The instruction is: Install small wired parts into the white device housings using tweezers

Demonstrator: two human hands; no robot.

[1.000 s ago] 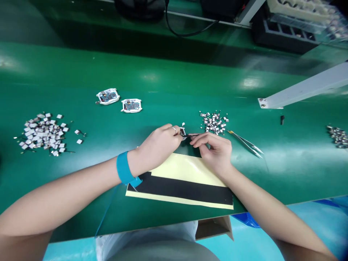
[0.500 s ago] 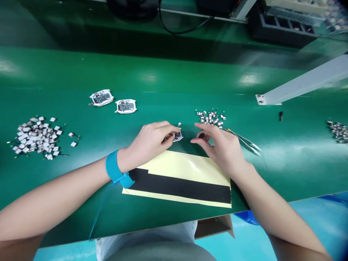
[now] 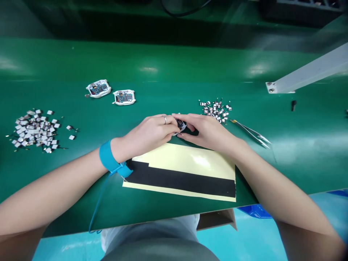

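A glossy green tabletop [image 3: 163, 87] is stretching across the view, reflecting pale patches of light; beyond its near edge a light-blue floor [image 3: 244, 239] is showing, with one open brown box [image 3: 217, 219] sitting below; on the right, one white metal beam [image 3: 310, 70] is slanting up from a bolted foot. Three white-rimmed housings are showing in all — two housings with blue circuit boards [image 3: 124, 97] are lying face up at the upper left, and one small white-rimmed housing with a dark inside [image 3: 181, 125] is sitting mid-table between the hands; the left hand [image 3: 153, 131], wearing one teal band [image 3: 107, 156] at its wrist, is pinching its left side, while the right hand [image 3: 206, 127] is curling thumb and fingers around its right. Two heaps are resting apart: silver-white square parts [image 3: 35, 128] at left, smaller white-and-dark parts [image 3: 216, 108] at right; one pair of silver tweezers [image 3: 251, 134] is lying beside the latter; one yellow sheet with a black strip [image 3: 179, 177] is lying nearest the body.
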